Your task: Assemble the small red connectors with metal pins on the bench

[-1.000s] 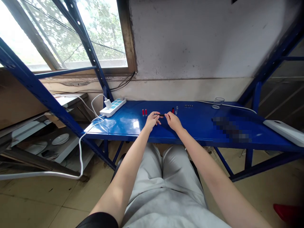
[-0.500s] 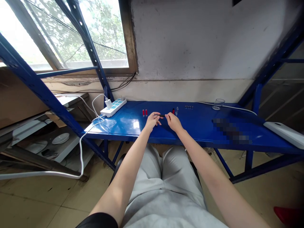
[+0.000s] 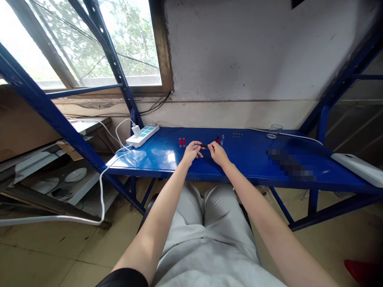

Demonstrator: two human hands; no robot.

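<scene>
Dark in colour, a slim rod (image 3: 204, 146) spans the gap between the two hands I follow through the head camera, over the middle of the blue table (image 3: 248, 161). My left hand (image 3: 191, 152) has its left end between thumb and fingers, the lower fingers loosely spread; my right hand (image 3: 219, 153) pinches the other end, remaining fingers curled in. I judge that gripping both ends keeps so small a piece steady. Its long axis runs left to right, nearly level and parallel to the table's front edge; which end is its tip I cannot tell. Two red pieces (image 3: 182, 142) stand left, a clear piece (image 3: 222, 140) and a row of small bits (image 3: 237, 135) beyond, probably spaced for easy reach.
</scene>
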